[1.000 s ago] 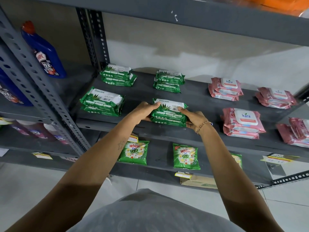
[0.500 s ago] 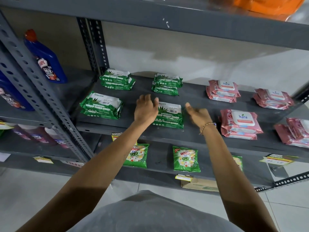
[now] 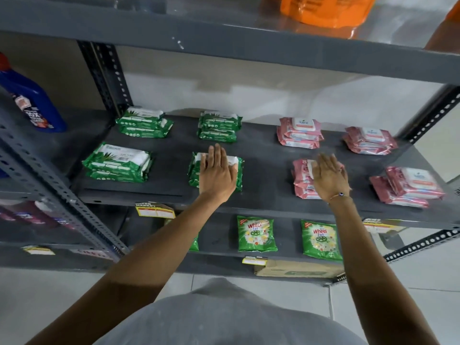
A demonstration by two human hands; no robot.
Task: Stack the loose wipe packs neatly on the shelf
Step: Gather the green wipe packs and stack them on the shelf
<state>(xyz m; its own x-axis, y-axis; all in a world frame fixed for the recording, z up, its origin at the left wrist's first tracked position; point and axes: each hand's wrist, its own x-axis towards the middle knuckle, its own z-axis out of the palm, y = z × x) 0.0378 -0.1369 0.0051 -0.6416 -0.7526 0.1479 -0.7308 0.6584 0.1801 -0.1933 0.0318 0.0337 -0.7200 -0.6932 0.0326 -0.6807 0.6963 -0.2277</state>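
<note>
The grey shelf carries small stacks of wipe packs, green on the left half and pink on the right half. My left hand lies flat, fingers spread, over the front middle green stack. My right hand is flat and open over the front pink stack, a bracelet on its wrist. Other green stacks sit at the front left, back left and back middle. More pink stacks sit at the back, back right and front right; the front right one is uneven.
A blue bottle stands on the neighbouring shelf at left, behind a perforated upright. Green detergent sachets stand on the shelf below, with a cardboard box under them. An orange bag sits on the shelf above.
Both hands let go of the front middle green stack. My left hand now rests flat over it, and my right hand has moved right onto the front pink stack.
</note>
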